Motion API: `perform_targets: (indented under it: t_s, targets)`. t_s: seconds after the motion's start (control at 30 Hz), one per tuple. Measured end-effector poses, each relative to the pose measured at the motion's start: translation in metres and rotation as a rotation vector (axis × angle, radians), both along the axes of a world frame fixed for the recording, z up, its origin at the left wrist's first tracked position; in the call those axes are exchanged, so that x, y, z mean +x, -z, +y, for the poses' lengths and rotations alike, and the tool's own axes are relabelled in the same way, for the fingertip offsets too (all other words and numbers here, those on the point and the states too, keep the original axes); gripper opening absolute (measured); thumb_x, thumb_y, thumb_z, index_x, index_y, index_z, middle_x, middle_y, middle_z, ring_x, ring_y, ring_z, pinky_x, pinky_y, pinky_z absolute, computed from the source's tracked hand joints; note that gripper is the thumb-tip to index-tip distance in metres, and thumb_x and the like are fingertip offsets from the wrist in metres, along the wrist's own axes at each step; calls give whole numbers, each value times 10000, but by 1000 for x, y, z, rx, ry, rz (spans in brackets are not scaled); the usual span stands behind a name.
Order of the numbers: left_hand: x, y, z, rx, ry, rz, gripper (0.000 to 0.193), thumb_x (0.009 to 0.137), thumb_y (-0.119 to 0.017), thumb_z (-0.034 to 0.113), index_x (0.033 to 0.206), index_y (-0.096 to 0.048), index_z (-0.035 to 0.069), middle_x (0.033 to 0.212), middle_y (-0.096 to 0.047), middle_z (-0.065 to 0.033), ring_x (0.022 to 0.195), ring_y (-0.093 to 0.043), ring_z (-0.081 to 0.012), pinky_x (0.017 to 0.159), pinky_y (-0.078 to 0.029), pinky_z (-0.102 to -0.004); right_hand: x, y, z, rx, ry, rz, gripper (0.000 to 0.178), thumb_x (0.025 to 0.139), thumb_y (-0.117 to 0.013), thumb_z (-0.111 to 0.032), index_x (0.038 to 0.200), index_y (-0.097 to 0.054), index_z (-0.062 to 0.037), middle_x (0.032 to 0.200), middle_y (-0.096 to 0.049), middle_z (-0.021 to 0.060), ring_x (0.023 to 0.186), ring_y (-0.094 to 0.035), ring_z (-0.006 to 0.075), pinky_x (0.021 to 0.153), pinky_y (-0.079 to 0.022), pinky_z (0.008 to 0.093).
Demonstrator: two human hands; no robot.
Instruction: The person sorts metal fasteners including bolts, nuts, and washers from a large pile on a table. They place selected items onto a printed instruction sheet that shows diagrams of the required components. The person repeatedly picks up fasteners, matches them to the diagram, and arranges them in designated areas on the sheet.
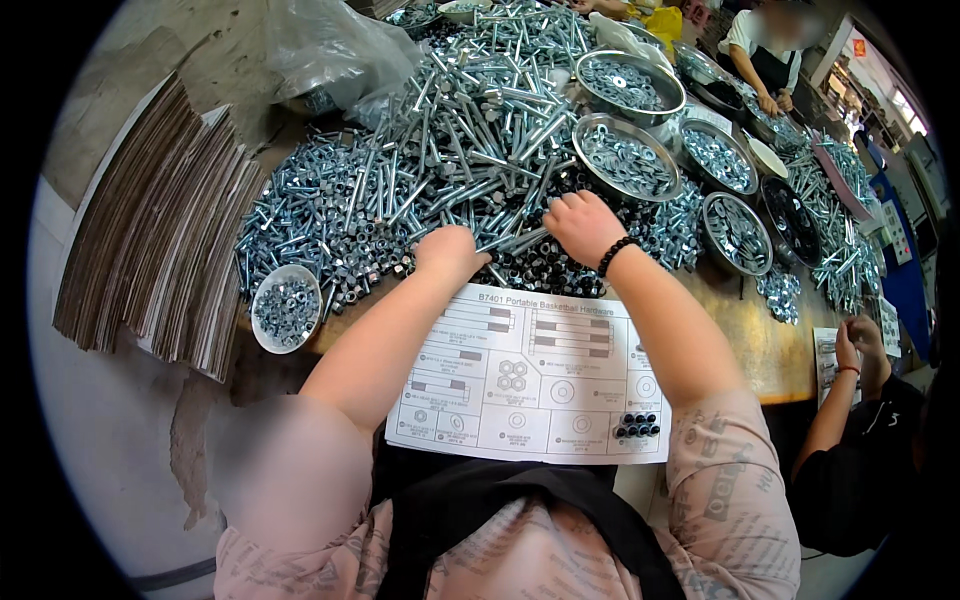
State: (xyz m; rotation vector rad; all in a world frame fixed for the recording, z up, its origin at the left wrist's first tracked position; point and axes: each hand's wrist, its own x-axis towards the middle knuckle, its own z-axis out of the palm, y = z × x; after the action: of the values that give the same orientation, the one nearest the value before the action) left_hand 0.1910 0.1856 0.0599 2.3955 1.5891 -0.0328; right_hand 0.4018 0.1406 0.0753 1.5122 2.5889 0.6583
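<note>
A heap of silvery bolts [480, 120] rises in front of me, with loose nuts [375, 255] along its near edge. My left hand [450, 254] is closed at that edge, its fingertips turned away from view. To its right, my right hand [584, 228] curls its fingers down onto the heap beside black nuts [540, 272]. Long bolts [515, 241] lie between the two hands, touching or almost touching both. What either hand grips is hidden. Below my hands is a printed parts sheet [520, 410], with several black caps [637, 426] grouped on its lower right corner.
Metal bowls of washers [625, 157] stand at the right of the heap. A white bowl of nuts [287, 309] sits at the left table edge. Stacked cardboard [150, 230] stands farther left. Another person's hands [858, 345] are at right; a person [765, 60] works at far right.
</note>
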Motion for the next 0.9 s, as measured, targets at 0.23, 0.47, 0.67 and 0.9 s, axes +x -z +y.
perform_targets:
  t_s: [0.23,0.47,0.67,0.9]
  targets:
    - [11,-6,8,-54,2,155,251,694,-615,230,829,-670,26,877,-647,-149,815,-626,-303,707,-497,-384,21,-18,-58,-74,332,580,137,797,-564,-206,862,-559,-86,818,-566,78,772,-572,269,631,-470,372]
    - [-22,-35,-12,162,118,142,223,750,-531,72,963,-591,43,847,-628,-149,792,-613,-324,686,-484,-425,45,-15,-154,-364,692,1582,205,820,-569,-152,946,-584,9,695,-569,28,649,-542,92,593,-421,246]
    - [-1,-9,-72,183,541,-177,163,783,-486,76,932,-551,75,867,-580,-112,775,-598,-286,649,-486,-394,43,2,-174,-308,733,1605,203,805,-588,-147,945,-611,-1,714,-582,21,658,-526,92,580,-408,236]
    - [25,31,-92,288,819,-298,355,732,-590,131,1084,-553,108,970,-579,-57,851,-564,-257,722,-461,-359,42,22,-178,-156,492,1221,213,789,-613,-173,946,-615,-28,802,-607,84,710,-567,202,622,-438,306]
